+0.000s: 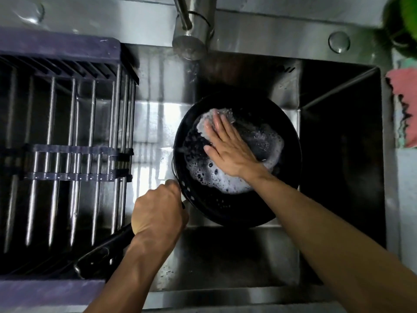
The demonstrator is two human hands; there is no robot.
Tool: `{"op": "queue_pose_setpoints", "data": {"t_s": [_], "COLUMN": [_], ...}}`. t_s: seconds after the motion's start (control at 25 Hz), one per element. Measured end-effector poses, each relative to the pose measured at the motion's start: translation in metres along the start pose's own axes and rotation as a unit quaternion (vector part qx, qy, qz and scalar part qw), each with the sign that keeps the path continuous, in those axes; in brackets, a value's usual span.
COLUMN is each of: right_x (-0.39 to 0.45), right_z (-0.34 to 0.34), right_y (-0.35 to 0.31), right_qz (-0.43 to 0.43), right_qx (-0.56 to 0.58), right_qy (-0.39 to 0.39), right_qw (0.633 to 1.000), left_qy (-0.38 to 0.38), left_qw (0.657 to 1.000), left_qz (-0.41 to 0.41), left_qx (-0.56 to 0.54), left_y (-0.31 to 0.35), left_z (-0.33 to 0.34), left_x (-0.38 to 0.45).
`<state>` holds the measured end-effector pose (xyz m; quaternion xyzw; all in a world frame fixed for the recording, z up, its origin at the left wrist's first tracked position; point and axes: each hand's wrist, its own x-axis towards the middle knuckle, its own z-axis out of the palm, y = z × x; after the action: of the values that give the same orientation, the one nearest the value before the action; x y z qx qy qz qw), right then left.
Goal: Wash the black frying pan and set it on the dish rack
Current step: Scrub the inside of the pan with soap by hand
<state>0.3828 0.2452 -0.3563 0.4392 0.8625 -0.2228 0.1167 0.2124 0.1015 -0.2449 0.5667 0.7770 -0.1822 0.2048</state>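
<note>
Stainless steel fills the frame: a deep sink under a faucet at top centre, a dish rack spanning the left. At centre the black frying pan sits tilted in the basin, foam pooled inside. The left hand grips its handle at lower centre; the right hand, fingers flat and spread, presses a sudsy sponge onto the pan floor. Soap likely makes everything slick, so hard scrubbing could twist the handle loose or skid the sponge away.
</note>
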Motion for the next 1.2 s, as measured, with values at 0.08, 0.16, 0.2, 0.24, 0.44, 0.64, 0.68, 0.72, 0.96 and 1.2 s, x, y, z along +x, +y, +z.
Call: {"op": "queue_pose_setpoints", "data": {"t_s": [0.08,0.16,0.2,0.24,0.44,0.64,0.68,0.72,0.96,1.2], "right_x": [0.002,-0.02,-0.032,-0.041,-0.084,-0.13,-0.12,-0.106,-0.1,-0.063], "right_z": [-0.015,-0.026,-0.027,-0.027,-0.025,-0.006,-0.006,-0.007,0.001,-0.016], "right_y": [0.024,0.048,0.059,0.065,0.03,-0.022,-0.035,-0.044,-0.022,-0.002], "right_qz": [0.015,0.099,0.096,0.077,0.163,0.138,0.094,0.055,0.083,0.135], "right_qx": [-0.087,-0.128,-0.148,-0.173,-0.138,0.061,0.141,0.217,0.085,0.107], "right_qy": [0.033,0.019,0.004,-0.011,-0.136,-0.298,-0.312,-0.31,-0.247,-0.173], "right_qw": [0.996,0.987,0.984,0.982,0.968,0.943,0.935,0.924,0.962,0.97], "left_qy": [-0.005,0.002,0.004,0.0,-0.008,-0.031,-0.028,-0.025,-0.017,-0.017], "left_qw": [1.0,1.0,1.0,1.0,1.0,0.999,0.999,0.999,0.999,0.999], "left_qz": [-0.006,-0.005,-0.001,0.001,-0.011,-0.028,-0.026,-0.02,-0.008,-0.003], "left_qx": [0.004,0.009,0.011,0.014,0.018,0.004,0.003,-0.002,-0.045,-0.033], "left_y": [-0.002,-0.003,-0.002,0.0,-0.003,0.0,0.001,0.002,-0.002,-0.003], "left_z": [0.001,0.001,0.0,0.001,-0.005,-0.002,-0.002,-0.002,-0.002,-0.001], "left_x": [0.0,-0.002,-0.002,-0.001,-0.001,0.002,0.002,0.002,0.0,0.001]}}
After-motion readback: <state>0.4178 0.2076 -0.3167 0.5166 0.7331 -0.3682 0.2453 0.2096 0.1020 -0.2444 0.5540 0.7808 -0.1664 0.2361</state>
